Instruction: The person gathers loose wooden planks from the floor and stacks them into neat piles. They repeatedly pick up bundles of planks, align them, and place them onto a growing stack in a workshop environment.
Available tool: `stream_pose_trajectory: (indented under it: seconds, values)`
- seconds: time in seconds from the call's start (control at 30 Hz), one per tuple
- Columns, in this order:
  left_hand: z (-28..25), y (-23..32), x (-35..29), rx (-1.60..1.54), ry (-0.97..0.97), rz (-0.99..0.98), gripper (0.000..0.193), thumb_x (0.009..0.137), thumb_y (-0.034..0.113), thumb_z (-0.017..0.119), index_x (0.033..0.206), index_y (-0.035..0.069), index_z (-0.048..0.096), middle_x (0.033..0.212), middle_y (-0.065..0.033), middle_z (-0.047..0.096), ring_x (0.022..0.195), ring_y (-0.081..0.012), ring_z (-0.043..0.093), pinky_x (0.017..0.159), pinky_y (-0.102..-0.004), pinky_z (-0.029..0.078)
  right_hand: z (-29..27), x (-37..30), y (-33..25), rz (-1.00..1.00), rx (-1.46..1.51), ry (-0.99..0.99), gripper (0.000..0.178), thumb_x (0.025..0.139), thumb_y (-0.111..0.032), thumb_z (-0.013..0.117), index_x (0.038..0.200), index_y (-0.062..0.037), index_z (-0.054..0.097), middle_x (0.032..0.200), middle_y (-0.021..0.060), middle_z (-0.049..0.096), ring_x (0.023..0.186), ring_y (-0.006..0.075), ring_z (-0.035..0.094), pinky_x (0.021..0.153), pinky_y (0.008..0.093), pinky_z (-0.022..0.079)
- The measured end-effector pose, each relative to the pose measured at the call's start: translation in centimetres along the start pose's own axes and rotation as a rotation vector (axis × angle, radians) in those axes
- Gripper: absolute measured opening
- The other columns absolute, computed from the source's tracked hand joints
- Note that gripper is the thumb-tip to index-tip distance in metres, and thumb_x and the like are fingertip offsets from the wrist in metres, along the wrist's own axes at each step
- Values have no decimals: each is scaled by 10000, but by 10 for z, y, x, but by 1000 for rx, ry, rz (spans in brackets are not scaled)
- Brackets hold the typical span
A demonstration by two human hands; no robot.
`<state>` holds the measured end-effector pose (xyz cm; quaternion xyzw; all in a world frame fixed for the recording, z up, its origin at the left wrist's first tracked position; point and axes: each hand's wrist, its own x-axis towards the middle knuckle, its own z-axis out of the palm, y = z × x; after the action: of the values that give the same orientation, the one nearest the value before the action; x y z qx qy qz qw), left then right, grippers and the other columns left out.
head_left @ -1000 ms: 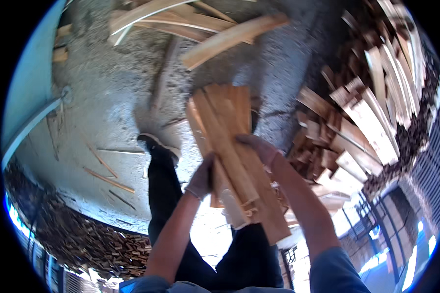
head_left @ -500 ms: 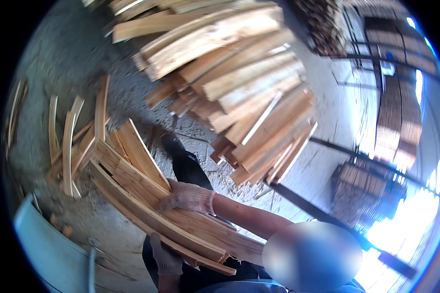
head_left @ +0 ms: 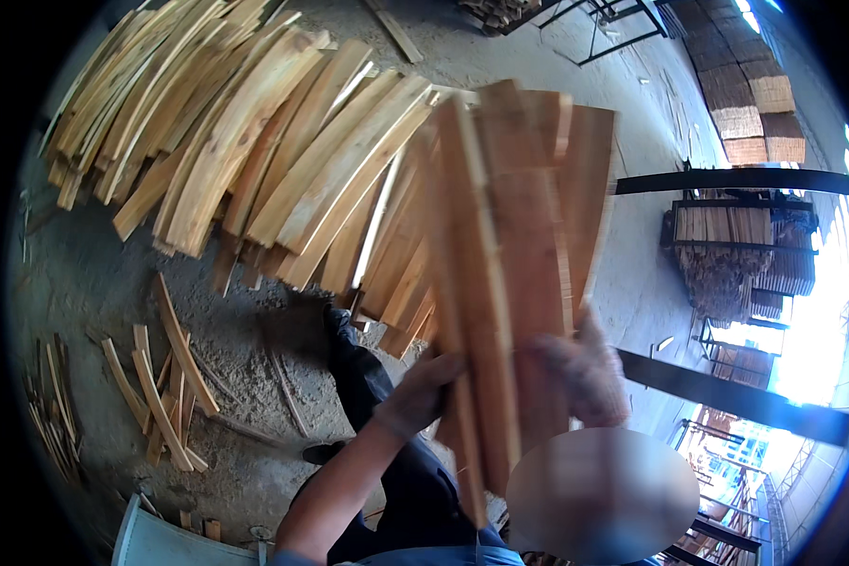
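Note:
Several long wooden boards (head_left: pixel 528 245) stand roughly on end in front of me as a loose bundle, smeared by motion. My gloved left hand (head_left: pixel 420 389) is closed round the bundle's left edge. On the opposite side my gloved right hand (head_left: pixel 590 377) grips the boards, its fingers blurred. The boards' upper ends fan apart and overlap the right end of a big pile of curved wooden planks (head_left: pixel 245 151). A blurred oval patch hides the lower right of the bundle.
Narrow curved offcuts (head_left: pixel 160 401) lie on the dusty floor at left, with more strips (head_left: pixel 52 396) beyond. A pale blue-green metal piece (head_left: pixel 165 540) is at the lower left. Dark metal bars (head_left: pixel 736 396) cross the right side, near stacked timber (head_left: pixel 726 236).
Both hands have lifted and swung the boards from low across my legs to upright at centre right. The view has turned, so the plank pile now appears farther left.

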<state>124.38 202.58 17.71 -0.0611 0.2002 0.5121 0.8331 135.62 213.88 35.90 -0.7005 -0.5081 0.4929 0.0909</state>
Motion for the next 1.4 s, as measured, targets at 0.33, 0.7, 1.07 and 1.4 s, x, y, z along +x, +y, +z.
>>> stream_pose_trajectory:
  seconds: [0.33,0.7,1.07,1.4]
  values:
    - [-13,-55,137,1370,434,307,717,875,305,757,1442,-37,482,1319,-273,626,1176,-418,648,985,-458,532,-33,297,188,362,-896,538,1162,824,-511,765,1639,0,113,1595,351,312,1485,432,360,1189,461,375]
    - [-102,-23,-54,1193,936,21,656,913,214,734,1464,-46,488,1385,-259,610,1313,-349,586,1129,-400,438,-28,325,234,110,-950,428,1186,815,-645,730,1621,33,186,1630,327,274,1486,459,338,1225,433,332]
    - [-185,-44,-185,670,1454,185,674,916,352,742,1463,27,520,1383,-210,634,1252,-301,642,1070,-393,495,-30,291,162,145,-1356,190,926,935,-482,702,1586,36,298,1605,291,361,1444,446,412,1173,440,389]
    - [-227,-92,-320,199,1676,189,621,923,332,743,1411,-6,564,1225,-211,708,1141,-285,680,995,-362,516,252,72,111,-469,-837,-709,742,852,-200,809,1492,-42,468,1371,231,627,1245,359,629,1047,409,501]
